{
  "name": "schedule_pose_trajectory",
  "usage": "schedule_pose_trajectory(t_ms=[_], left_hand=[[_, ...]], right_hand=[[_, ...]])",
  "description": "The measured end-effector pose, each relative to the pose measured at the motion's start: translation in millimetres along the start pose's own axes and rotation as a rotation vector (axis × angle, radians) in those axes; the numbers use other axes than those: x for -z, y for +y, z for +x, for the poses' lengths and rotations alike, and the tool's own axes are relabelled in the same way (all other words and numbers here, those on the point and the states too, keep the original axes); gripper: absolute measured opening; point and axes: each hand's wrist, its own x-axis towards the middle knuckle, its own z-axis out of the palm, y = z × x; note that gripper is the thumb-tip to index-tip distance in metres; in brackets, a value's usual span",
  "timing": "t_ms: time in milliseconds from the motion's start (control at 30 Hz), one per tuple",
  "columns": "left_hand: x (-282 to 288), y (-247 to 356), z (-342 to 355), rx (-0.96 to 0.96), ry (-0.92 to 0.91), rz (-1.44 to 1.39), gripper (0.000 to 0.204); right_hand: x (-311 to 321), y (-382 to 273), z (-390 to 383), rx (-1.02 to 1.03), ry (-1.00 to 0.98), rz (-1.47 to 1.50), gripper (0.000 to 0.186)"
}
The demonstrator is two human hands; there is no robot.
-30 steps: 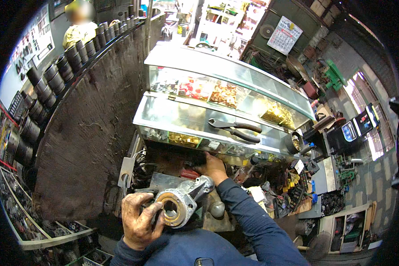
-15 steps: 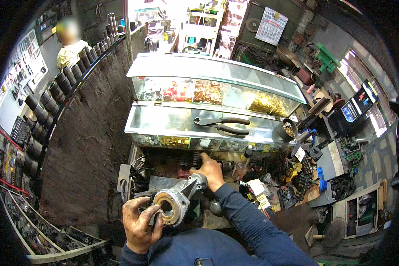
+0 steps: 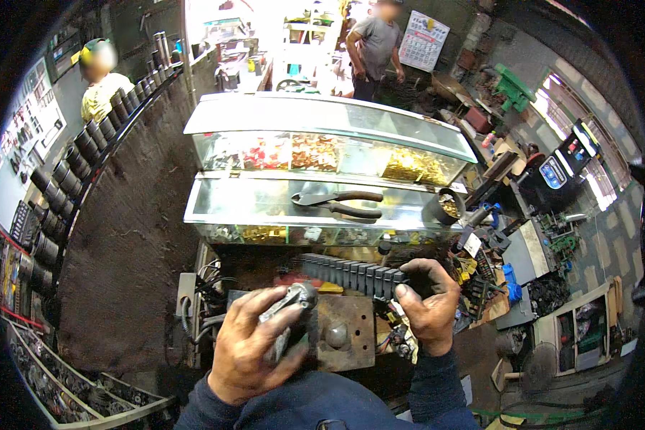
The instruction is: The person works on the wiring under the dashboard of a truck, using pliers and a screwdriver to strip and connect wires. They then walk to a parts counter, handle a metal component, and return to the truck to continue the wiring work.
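Observation:
My left hand (image 3: 245,351) is wrapped over a grey cast-metal housing (image 3: 302,294), whose narrow end shows past the fingers; its ring-shaped end is hidden. In my right hand (image 3: 435,309) is one end of a long black ribbed strip (image 3: 355,275) made of several block-like segments, pinched between thumb and fingers. The strip slants away toward the left, above the bench. Under both hands lies a worn metal plate (image 3: 345,324) with holes and a rounded knob (image 3: 336,334) on it.
Behind the bench stands a two-tier glass case (image 3: 226,208) with small parts. Cutting pliers (image 3: 340,203) and a dark cup (image 3: 446,206) of brass pieces rest on it. Cables (image 3: 204,322) run at the left. One person (image 3: 376,46) stands behind the case, another (image 3: 106,89) at far left.
My right hand has left the housing's far end and come back rightward, now holding the black ribbed strip. The left hand has turned the housing. A person has appeared at the back.

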Motion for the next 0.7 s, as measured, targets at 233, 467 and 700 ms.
schedule_pose_trajectory(t_ms=[233, 467, 700], left_hand=[[-38, 48, 53, -0.142, -0.058, 0.263, 0.075], [-49, 24, 56, -0.142, -0.115, 0.248, 0.061], [-49, 12, 56, -0.189, -0.059, 0.261, 0.055]], right_hand=[[-4, -5, -18, -0.116, -0.193, 0.514, 0.033], [-20, 11, -36, -0.236, -0.280, 0.593, 0.044], [-26, 13, -32, -0.264, -0.427, 0.609, 0.050]])
